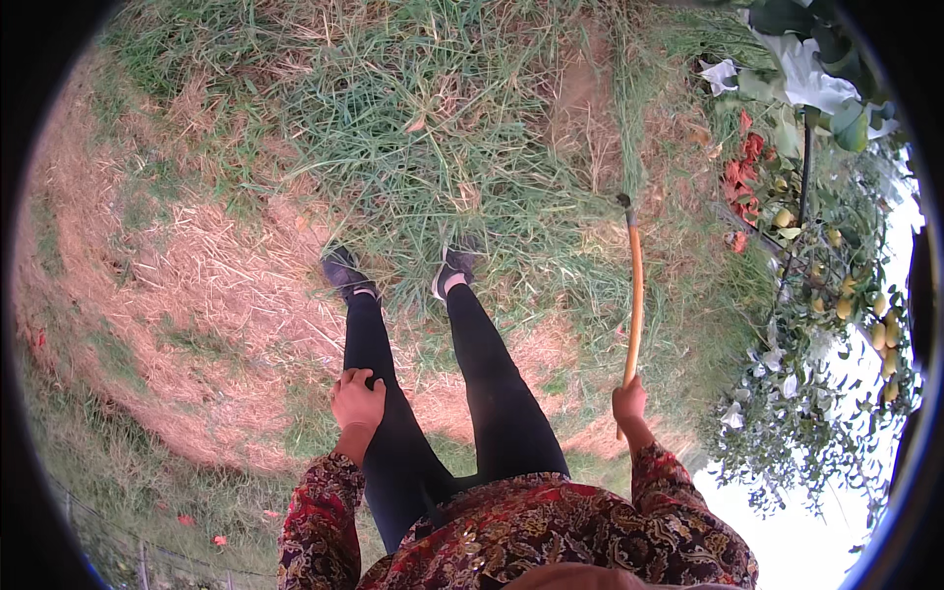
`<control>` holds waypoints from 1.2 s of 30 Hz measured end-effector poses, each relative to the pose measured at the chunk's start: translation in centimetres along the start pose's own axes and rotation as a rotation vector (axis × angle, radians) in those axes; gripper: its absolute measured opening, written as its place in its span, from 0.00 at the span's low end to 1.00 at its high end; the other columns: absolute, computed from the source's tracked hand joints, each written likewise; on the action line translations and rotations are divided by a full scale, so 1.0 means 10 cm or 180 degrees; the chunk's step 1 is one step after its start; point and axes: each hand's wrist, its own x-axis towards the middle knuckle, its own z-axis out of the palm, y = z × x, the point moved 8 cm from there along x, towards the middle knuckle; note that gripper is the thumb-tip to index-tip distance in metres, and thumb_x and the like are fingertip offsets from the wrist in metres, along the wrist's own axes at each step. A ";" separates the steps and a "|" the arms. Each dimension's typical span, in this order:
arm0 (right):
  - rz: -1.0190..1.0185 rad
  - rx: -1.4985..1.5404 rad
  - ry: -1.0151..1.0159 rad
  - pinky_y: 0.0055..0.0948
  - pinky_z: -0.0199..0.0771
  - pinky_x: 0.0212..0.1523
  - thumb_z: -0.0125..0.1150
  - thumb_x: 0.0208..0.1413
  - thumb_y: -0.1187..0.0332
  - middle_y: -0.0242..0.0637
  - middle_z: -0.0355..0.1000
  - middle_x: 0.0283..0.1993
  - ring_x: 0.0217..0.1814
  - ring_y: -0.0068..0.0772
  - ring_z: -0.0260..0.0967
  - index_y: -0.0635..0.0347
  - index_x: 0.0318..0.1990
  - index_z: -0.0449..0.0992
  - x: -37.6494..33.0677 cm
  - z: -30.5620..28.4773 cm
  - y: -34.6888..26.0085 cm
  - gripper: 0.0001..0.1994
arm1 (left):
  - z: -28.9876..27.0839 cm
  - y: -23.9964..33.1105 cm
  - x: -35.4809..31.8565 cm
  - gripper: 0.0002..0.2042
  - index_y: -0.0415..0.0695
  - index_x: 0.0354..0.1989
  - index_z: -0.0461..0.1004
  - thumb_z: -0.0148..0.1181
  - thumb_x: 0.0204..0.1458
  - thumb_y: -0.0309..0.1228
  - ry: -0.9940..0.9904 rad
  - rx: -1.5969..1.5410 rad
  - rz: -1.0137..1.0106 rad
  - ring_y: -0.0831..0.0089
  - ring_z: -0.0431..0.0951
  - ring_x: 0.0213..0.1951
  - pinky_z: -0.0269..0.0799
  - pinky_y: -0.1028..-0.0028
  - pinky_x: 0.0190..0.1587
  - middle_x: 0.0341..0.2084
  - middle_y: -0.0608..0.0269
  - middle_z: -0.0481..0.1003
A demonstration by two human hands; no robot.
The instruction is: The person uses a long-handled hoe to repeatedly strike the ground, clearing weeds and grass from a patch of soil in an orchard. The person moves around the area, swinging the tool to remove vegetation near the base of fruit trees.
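Note:
My right hand (630, 399) is closed around the lower part of a long, slightly curved wooden-handled tool (636, 295). The handle points away from me and ends in a dark metal collar low over the grass. I cannot make out the tool's head among the blades. My left hand (357, 401) lies on my left leg near the knee, its fingers loosely bent and holding nothing that I can see. Long cut-looking green grass (433, 147) lies in a loose heap ahead of my dark shoes (455, 267).
Dry straw-coloured grass (226, 285) spreads over the ground at the left. Along the right edge stand leafy plants with yellow fruits (844, 307) and large pale leaves or flowers (811, 79). Red-orange dried leaves (742, 182) lie beside them. A wire fence (143, 560) runs at the lower left.

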 end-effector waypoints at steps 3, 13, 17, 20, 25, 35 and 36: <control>-0.0245 0.0265 0.0193 0.50 0.67 0.36 0.52 0.41 0.72 0.57 0.69 0.27 0.34 0.62 0.69 0.65 0.33 0.64 -0.25 -0.22 -0.02 0.10 | 0.00 0.03 0.00 0.14 0.53 0.40 0.76 0.58 0.44 0.41 -0.0002 0.0002 0.0005 0.61 0.68 0.52 0.66 0.60 0.51 0.47 0.69 0.71; -0.1235 0.1875 0.0639 0.39 0.69 0.23 0.55 0.45 0.71 0.44 0.66 0.19 0.20 0.42 0.68 0.62 0.33 0.64 0.62 -1.09 -1.88 0.09 | -0.09 0.18 0.06 0.14 0.53 0.40 0.77 0.57 0.44 0.41 -0.0009 0.0234 0.0125 0.63 0.69 0.51 0.68 0.61 0.50 0.47 0.69 0.72; -0.0002 0.3531 -0.0090 0.26 0.62 0.12 0.51 0.48 0.71 0.28 0.58 0.17 0.15 0.23 0.59 0.58 0.31 0.61 0.71 -0.90 -1.51 0.06 | -0.06 0.13 0.05 0.13 0.54 0.39 0.77 0.58 0.44 0.41 0.0001 0.0234 0.0033 0.63 0.68 0.52 0.67 0.61 0.50 0.47 0.70 0.71; 0.0088 0.5017 -0.0012 0.26 0.61 0.13 0.47 0.50 0.73 0.28 0.55 0.17 0.14 0.22 0.54 0.56 0.28 0.59 1.05 -1.09 -1.63 0.04 | -0.01 0.04 0.06 0.13 0.55 0.39 0.77 0.58 0.44 0.41 0.0029 0.0165 -0.0001 0.62 0.68 0.52 0.66 0.59 0.51 0.47 0.71 0.71; -0.0129 0.7563 -0.0464 0.22 0.58 0.17 0.40 0.54 0.72 0.24 0.49 0.15 0.15 0.19 0.48 0.52 0.20 0.52 1.99 -1.44 -2.78 0.11 | 0.05 -0.03 0.05 0.13 0.55 0.39 0.77 0.58 0.44 0.41 0.0051 0.0003 0.0082 0.62 0.68 0.52 0.65 0.57 0.51 0.46 0.72 0.71; -0.0622 0.4242 -0.3909 0.28 0.58 0.07 0.53 0.47 0.75 0.31 0.58 0.16 0.09 0.24 0.56 0.58 0.31 0.60 -1.61 0.95 -5.00 0.08 | -0.01 0.02 0.01 0.14 0.54 0.39 0.76 0.59 0.44 0.41 0.0013 0.0074 0.0036 0.62 0.67 0.52 0.64 0.60 0.53 0.46 0.71 0.71; -0.0689 0.4051 -0.3989 0.28 0.58 0.07 0.53 0.47 0.75 0.31 0.58 0.17 0.09 0.24 0.56 0.58 0.31 0.60 -1.68 0.96 -4.87 0.08 | 0.02 0.00 0.01 0.14 0.54 0.39 0.76 0.59 0.44 0.41 0.0005 0.0037 0.0019 0.62 0.67 0.52 0.64 0.60 0.53 0.46 0.71 0.71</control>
